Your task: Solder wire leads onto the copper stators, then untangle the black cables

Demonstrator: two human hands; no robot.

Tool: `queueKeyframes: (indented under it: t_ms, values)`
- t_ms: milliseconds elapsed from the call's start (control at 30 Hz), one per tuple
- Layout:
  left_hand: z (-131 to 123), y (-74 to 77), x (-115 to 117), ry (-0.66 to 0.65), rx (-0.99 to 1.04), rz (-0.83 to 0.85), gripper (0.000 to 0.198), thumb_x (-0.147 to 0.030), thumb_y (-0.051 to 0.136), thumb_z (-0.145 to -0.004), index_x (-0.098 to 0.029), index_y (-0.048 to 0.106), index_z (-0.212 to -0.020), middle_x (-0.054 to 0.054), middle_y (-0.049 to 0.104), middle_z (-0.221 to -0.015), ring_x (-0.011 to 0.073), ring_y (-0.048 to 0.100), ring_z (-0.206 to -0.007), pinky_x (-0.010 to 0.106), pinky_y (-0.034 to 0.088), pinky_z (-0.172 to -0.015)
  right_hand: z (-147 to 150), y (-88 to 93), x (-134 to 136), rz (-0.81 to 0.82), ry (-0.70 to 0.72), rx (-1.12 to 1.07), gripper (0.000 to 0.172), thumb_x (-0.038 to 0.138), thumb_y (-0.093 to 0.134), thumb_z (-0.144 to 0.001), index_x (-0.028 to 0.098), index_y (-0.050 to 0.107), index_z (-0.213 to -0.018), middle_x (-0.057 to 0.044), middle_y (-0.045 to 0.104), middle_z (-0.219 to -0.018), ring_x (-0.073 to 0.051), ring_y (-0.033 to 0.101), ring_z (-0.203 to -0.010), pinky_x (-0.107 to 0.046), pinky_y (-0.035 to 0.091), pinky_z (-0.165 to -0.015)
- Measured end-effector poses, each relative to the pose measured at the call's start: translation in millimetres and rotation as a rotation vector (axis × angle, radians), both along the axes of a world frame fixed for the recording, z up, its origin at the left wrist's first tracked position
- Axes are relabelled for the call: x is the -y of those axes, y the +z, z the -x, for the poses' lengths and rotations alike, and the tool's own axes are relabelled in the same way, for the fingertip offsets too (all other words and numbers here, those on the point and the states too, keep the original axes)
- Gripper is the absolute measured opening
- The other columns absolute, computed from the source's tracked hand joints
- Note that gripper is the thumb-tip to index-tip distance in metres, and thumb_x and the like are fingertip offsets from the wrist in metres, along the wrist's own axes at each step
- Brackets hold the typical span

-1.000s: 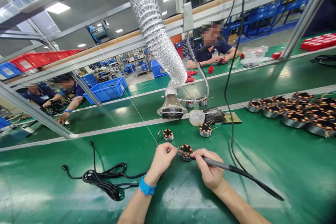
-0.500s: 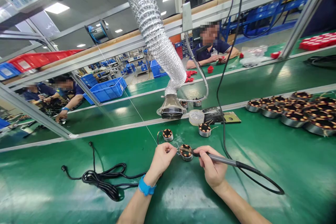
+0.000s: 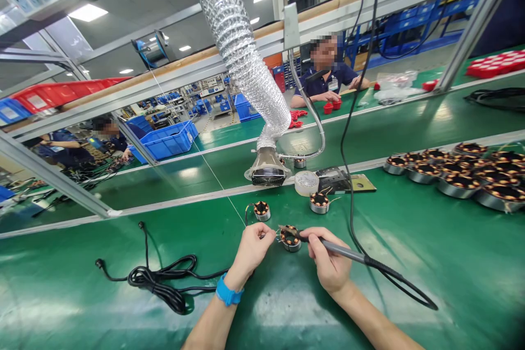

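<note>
My right hand (image 3: 328, 260) grips a soldering iron (image 3: 348, 254) like a pen, its tip resting on a small round motor stator (image 3: 290, 239) with copper windings that sits on the green mat. My left hand (image 3: 254, 246) is pinched on a thin solder wire (image 3: 221, 183) that runs up and back to a spool (image 3: 151, 50) overhead; its fingertips sit just left of the stator. A blue wristband (image 3: 228, 294) is on my left wrist. Two more stators (image 3: 261, 210) (image 3: 319, 202) lie just beyond.
A silver fume duct (image 3: 246, 60) ends in a hood (image 3: 267, 172) behind the work. Several stators (image 3: 459, 172) are grouped at right. A coiled black cable (image 3: 159, 279) lies at left, a round white tub (image 3: 307, 182) and metal stand (image 3: 340, 179) behind. Other people work at the far benches.
The iron's tip has shifted slightly across the stator and its cord has swung left. My left hand stays pinched in place. The people at the far benches moved.
</note>
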State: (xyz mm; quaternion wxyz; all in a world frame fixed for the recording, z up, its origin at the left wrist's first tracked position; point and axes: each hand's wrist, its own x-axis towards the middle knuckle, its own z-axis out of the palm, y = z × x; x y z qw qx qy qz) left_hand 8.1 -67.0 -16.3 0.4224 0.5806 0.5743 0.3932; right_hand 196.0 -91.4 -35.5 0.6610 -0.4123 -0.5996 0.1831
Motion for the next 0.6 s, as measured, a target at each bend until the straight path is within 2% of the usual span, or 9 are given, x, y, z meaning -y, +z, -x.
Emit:
queueKeyframes:
  t_ms: [133,267,333,433,600]
  values:
    - [-1,2.7,1,-0.018,0.035,-0.003,0.025,-0.038,0.066,-0.08,-0.017,0.062,-0.066,0.0,0.059,-0.065,0.0139,0.05,-0.066,0.027,0.036,-0.064,5,6.4,-2,-0.021,0.058,0.076,0.017,0.022,0.056,-0.1,0.024,0.073,-0.101,0.003,0.068,-0.065,-0.015,0.064,-0.05,-0.028,0.054,-0.05]
    - [-2,7.4,3,-0.039,0.087,0.041,0.024,-0.039,0.067,-0.08,-0.017,0.063,-0.071,-0.001,0.056,-0.065,0.0119,0.045,-0.062,0.026,0.033,-0.06,13,8.6,-7,-0.11,0.107,0.196,0.026,0.015,0.058,-0.098,0.026,0.071,-0.118,-0.003,0.074,-0.091,-0.018,0.074,-0.077,-0.03,0.062,-0.071]
    - [-2,9.8,5,-0.049,0.115,0.076,0.028,-0.043,0.068,-0.081,-0.017,0.062,-0.073,-0.004,0.049,-0.061,0.0105,0.038,-0.057,0.025,0.029,-0.056,16,4.5,-11,-0.118,0.131,0.244,0.035,0.013,0.058,-0.098,0.029,0.068,-0.128,-0.005,0.072,-0.101,-0.019,0.074,-0.086,-0.031,0.063,-0.077]
    - [-2,12.3,6,-0.083,0.147,0.109,0.033,-0.05,0.07,-0.082,-0.018,0.06,-0.075,-0.008,0.04,-0.056,0.0094,0.031,-0.053,0.025,0.023,-0.052,20,-6.7,-19,-0.108,0.19,0.285,0.048,0.012,0.054,-0.099,0.032,0.061,-0.142,-0.006,0.067,-0.109,-0.018,0.074,-0.09,-0.03,0.065,-0.08]
    - [-2,13.8,7,-0.13,0.195,0.122,0.041,-0.057,0.068,-0.084,-0.018,0.057,-0.077,-0.009,0.036,-0.057,0.0082,0.026,-0.051,0.024,0.019,-0.05,21,-25.1,-26,-0.094,0.29,0.336,0.059,0.01,0.047,-0.099,0.036,0.052,-0.151,-0.006,0.063,-0.12,-0.019,0.073,-0.104,-0.032,0.064,-0.092]
